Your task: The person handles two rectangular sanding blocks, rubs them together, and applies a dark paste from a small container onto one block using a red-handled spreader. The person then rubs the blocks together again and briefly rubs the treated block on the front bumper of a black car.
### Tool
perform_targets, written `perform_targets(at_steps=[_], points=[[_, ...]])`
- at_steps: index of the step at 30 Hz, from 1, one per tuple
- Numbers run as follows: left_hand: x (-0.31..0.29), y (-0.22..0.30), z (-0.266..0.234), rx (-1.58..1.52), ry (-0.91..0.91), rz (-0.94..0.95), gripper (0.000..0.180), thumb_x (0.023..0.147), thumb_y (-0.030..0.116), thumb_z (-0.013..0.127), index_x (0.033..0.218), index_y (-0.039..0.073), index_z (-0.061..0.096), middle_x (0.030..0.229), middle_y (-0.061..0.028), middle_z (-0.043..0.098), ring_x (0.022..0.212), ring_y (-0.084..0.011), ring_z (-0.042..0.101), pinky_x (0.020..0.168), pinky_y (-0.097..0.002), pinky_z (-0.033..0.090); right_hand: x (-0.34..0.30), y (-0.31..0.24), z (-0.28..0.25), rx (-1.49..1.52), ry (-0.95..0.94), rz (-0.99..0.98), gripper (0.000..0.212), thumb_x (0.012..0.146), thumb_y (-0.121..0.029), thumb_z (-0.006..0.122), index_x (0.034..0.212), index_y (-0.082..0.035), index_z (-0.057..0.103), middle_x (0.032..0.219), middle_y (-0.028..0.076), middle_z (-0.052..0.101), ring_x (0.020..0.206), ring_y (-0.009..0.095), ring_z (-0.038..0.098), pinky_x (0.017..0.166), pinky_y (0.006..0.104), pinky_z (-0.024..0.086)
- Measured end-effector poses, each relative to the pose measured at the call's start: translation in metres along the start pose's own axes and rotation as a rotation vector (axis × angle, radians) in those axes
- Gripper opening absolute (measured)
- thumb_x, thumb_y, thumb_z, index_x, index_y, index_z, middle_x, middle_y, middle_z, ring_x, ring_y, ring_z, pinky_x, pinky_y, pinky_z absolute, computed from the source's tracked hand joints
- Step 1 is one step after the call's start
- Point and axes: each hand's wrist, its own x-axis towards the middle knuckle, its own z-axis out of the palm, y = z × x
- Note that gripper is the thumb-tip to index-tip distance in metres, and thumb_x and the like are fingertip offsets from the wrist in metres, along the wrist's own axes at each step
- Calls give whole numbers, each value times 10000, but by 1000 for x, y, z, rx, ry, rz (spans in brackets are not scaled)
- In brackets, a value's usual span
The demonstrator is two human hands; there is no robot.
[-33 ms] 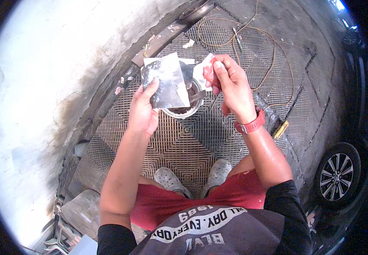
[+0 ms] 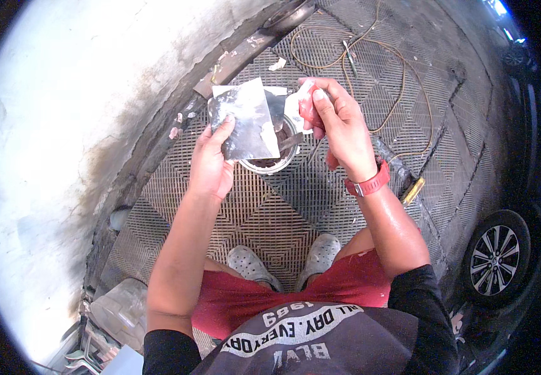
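My left hand [image 2: 213, 153] grips a thin flat sheet [image 2: 243, 122], grey and smeared with white, its thumb pressed on the upper face. In my right hand [image 2: 340, 122], thumb and fingers pinch a small soft red-and-white piece [image 2: 308, 107] with a pale smear on it; its exact kind I cannot make out. Below the two hands stands a round tub [image 2: 269, 169] with a pale rim and brownish contents, partly hidden by the sheet. A dark flat strip [image 2: 292, 141] lies across its rim. Another dark sheet [image 2: 277, 107] shows behind the held one.
Grey slatted mats [image 2: 227, 219] cover the floor. A stained white wall [image 2: 51, 137] rises on the left. A thin yellowish hose [image 2: 403, 81] loops at the far right, near a yellow-edged tool [image 2: 413, 190]. A car wheel [image 2: 497, 259] stands at right, a clear plastic container [image 2: 122, 310] at lower left.
The fingers of my right hand have shifted slightly around the red-and-white piece. My left hand and the sheet look almost unmoved.
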Motion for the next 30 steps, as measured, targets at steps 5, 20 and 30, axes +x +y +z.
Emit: perform_targets(at_steps=[5,20,30], points=[[5,-3,0,1,-39,-28,433,1083,183,707,1438,-32,585,1351,-144,736,1216,-230,748,1083,-395,610,12,18,-11,-166,-68,-78,443,1167,-345,595,844,-51,672,738,-44,620,632,34,500,571,237,406],[-1,-4,5,25,-59,-44,409,1087,186,706,1414,-33,594,1326,-146,739,1203,-238,750,1076,-420,609,13,25,-5,-401,-97,-155,316,1152,-260,614,1004,0,717,756,-16,620,687,65,512,647,290,458],[-6,-2,5,46,-129,-31,401,1095,187,690,1438,-5,611,1346,-117,739,1223,-219,740,1091,-397,596,1,-2,9,-664,-102,-194,282,1113,-223,637,985,24,680,923,263,728,897,445,737,764,472,562]])
